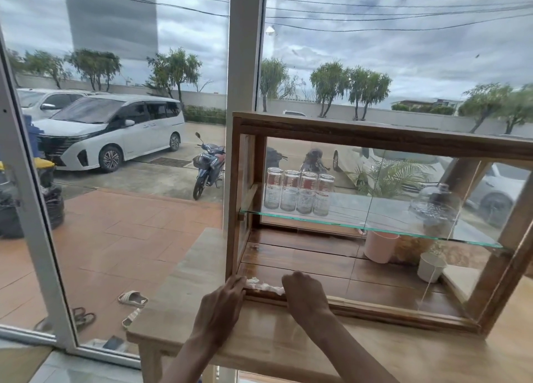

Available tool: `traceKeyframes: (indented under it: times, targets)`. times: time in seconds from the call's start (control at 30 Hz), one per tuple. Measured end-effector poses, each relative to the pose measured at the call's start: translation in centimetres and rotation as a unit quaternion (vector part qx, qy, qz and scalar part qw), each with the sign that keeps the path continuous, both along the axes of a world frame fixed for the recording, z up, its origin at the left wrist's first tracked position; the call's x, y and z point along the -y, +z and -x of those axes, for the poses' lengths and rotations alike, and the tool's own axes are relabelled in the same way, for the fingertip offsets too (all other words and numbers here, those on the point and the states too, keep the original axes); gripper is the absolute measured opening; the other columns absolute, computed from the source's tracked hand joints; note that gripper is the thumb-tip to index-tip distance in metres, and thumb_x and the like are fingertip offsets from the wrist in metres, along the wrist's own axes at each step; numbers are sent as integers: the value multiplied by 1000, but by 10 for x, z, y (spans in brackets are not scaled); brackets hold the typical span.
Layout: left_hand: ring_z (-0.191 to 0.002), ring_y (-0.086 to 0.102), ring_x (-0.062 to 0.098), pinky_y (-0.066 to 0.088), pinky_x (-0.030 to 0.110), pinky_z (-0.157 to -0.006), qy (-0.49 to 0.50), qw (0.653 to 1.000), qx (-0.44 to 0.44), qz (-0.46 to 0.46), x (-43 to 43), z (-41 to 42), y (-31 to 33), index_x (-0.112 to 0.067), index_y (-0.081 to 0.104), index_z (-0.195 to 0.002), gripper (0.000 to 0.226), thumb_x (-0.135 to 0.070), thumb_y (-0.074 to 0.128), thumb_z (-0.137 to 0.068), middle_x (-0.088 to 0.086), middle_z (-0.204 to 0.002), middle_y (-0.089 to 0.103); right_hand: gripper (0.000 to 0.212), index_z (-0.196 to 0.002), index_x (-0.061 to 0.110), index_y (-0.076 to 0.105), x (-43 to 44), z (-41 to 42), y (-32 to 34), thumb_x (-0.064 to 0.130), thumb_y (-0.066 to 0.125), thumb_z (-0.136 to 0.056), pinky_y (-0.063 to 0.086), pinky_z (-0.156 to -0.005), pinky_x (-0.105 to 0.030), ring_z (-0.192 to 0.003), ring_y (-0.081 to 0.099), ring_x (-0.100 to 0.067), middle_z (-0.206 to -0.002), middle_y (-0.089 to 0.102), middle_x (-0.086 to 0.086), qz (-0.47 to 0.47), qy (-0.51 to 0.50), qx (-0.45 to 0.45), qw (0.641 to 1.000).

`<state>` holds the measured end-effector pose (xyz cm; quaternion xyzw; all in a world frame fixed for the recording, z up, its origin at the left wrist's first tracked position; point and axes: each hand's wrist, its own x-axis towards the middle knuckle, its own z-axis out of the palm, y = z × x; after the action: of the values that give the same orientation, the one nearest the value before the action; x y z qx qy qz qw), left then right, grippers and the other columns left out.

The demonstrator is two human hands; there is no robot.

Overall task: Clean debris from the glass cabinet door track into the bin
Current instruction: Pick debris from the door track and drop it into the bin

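Track (375, 306) cleaning looks barely underway: you've got a white tissue (264, 285) bunched at the cabinet's front-left corner, left hand (227, 299) and right hand (302, 293) both pinching its ends down on the groove. Rest of the track rightward looks untouched, and no bin's in sight.

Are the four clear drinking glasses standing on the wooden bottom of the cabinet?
No, the four clear drinking glasses stand in a row on the green-edged glass shelf, above the wooden cabinet floor.
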<state>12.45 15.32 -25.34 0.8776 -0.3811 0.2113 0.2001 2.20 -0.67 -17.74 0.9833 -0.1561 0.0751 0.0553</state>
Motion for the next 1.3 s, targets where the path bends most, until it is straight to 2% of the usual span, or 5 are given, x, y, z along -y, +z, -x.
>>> traceKeyframes:
  times: [0.6,0.77,0.87,0.97,1.3]
  targets:
    - [-65,71,13,53,30,-47,23,1000,-15,15,1,-1,11,-26,71,-89,8,-22,74,-84,-12,-85,70,19,-90,8,66,3,4,-8,0,48,-88,44,-62,-36,-91,70,-37,-90,73,-17,-53,16,94,994]
    - [-63,70,13,59,29,-53,23,999,-22,27,5,-2,17,-22,72,-91,6,-18,70,-88,-9,-83,69,10,-76,11,70,-2,3,-2,2,66,-78,53,-53,-33,-73,74,-30,-73,74,-13,-28,-1,90,996]
    - [-63,71,14,60,30,-54,26,999,-19,32,5,-3,20,-19,72,-91,4,-21,69,-89,-8,-83,70,10,-87,10,70,-5,3,-1,5,61,-86,56,-59,-35,-80,74,-30,-81,75,-13,-24,3,85,996]
    - [-63,71,15,61,32,-53,24,999,-15,38,3,-1,24,-20,71,-92,4,-21,71,-88,-8,-84,71,12,-71,15,67,-3,3,-1,11,79,-72,52,-43,-30,-56,72,-25,-59,69,-9,-22,-6,80,997]
    - [-66,71,11,61,28,-59,5,997,-5,82,-8,12,41,-18,74,-99,11,-23,68,-90,-7,-87,72,11,-92,14,60,-5,2,3,23,53,-90,37,-57,-30,-77,70,-31,-79,71,-9,-94,43,197,975]
